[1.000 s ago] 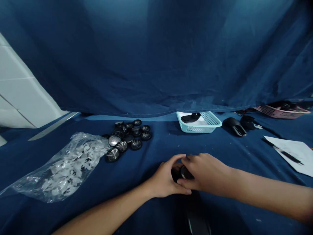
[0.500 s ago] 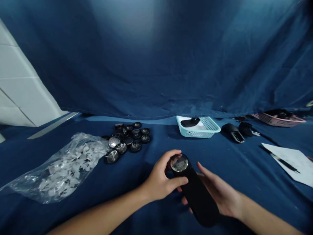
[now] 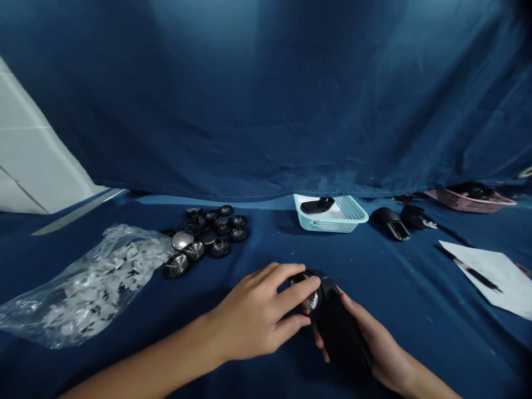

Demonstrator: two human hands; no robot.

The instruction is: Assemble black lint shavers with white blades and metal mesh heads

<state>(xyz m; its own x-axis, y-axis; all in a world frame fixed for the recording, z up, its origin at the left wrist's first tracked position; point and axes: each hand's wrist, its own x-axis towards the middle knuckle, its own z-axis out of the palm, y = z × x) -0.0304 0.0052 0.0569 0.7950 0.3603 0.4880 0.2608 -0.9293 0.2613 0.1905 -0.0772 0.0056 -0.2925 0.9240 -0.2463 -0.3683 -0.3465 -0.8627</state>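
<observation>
Near the middle of the worktop's [image 3: 415,288] front edge, the right hand [image 3: 374,343] is wrapped tightly around a black lint shaver [image 3: 338,327]. The left hand [image 3: 257,318] pinches its metal mesh head [image 3: 310,302]. Farther back and to the left, round mesh caps [image 3: 203,238] lie beside a plastic bag [image 3: 87,282].

Place: looking like a small assembly workshop
Signs: holding heaped mesh caps [image 3: 205,235], bagged white parts [image 3: 83,285], a turquoise basket [image 3: 332,224]
</observation>
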